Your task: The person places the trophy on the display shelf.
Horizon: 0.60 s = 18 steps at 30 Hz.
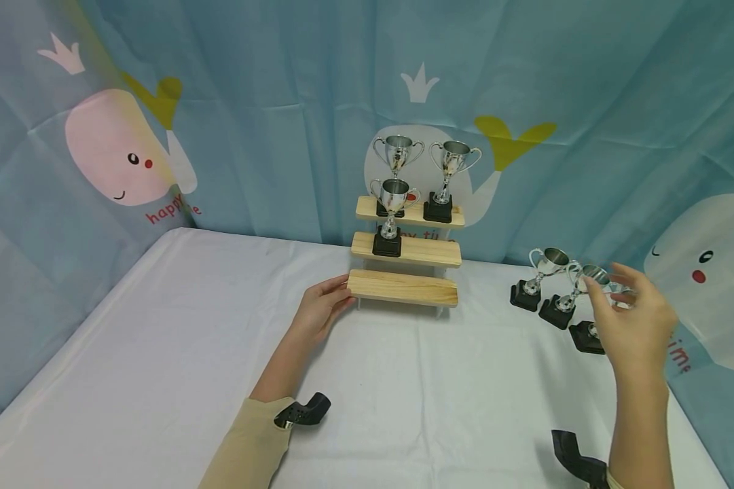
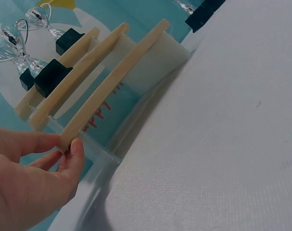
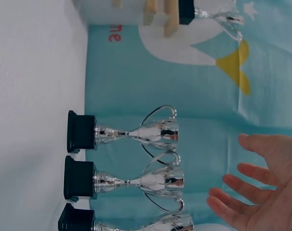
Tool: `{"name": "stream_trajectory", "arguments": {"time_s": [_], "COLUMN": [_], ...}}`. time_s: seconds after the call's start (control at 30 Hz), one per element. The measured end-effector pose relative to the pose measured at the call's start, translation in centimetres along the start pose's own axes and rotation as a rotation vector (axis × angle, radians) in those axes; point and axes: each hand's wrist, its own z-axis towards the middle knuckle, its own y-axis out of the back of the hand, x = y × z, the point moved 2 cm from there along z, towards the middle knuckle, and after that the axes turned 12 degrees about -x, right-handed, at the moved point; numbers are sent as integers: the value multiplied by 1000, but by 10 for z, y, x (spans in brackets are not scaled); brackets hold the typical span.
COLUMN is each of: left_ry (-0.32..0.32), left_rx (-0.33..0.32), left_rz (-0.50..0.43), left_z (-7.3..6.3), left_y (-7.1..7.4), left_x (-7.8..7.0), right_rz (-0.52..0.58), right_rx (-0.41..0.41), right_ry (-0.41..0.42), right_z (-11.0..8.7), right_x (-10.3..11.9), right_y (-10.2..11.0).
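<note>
A three-tier wooden display stand (image 1: 406,250) stands near the back of the table. My left hand (image 1: 320,309) pinches the left end of its lowest board (image 2: 112,84) between thumb and fingers. Two silver trophies with black bases occupy the top step; one trophy (image 1: 388,221) is on the middle step. At the right, several more trophies stand in a slanting row on the table, among them a left one (image 1: 533,286) and a middle one (image 3: 160,179). My right hand (image 1: 638,326) is beside their cups, fingers spread and apart from them in the right wrist view. It partly hides the nearest trophy (image 1: 586,337) in the head view.
A white cloth (image 1: 367,394) covers the table. Behind it hangs a blue curtain (image 1: 269,136) printed with whales. Dark wrist-camera mounts (image 1: 305,411) show on both forearms.
</note>
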Motion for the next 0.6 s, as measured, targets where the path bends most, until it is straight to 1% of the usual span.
{"name": "stream_trajectory", "arguments": {"time_s": [0.3,0.5,0.6], "left_ry": [-7,-2,-2], "left_rx": [1,-1,-2], "left_rz": [-6,-6,-5], "left_z": [0,0,1], "left_y": [0,1,1], "left_x": [0,0,1], "right_rz": [-17,-46,-57], "right_rx": [-14,-8,-8], "right_ry": [-11,-56,-62], "right_z": [7,8,9], "right_x": [-11,-16,-20], "right_y": [3,5,6]}}
